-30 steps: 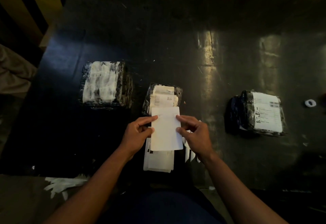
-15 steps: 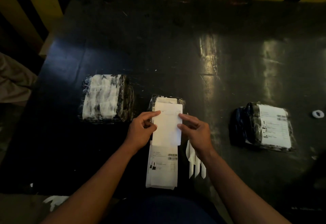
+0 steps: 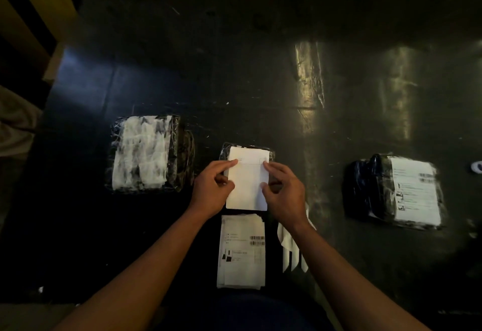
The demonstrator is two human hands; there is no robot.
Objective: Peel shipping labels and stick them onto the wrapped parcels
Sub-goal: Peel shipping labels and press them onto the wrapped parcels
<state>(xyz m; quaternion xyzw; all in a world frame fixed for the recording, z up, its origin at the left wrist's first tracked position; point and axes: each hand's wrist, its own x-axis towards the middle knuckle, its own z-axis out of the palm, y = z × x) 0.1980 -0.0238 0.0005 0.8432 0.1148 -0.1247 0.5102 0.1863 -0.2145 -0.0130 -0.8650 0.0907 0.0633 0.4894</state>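
Got the label (image 3: 247,179) pinched by its side edges, left hand (image 3: 211,192) and right hand (image 3: 283,195) both gripping, holding it flat over the middle parcel (image 3: 271,154) so it lands straight. Label stack (image 3: 241,251) sits close on the tabletop (image 3: 260,70) for quick grabs

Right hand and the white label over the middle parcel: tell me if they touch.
Touching. The head view shows the right hand with index fingertip and thumb on the white label's right edge.

Dim, glare on table (image 3: 307,75), wide-angle edge warp
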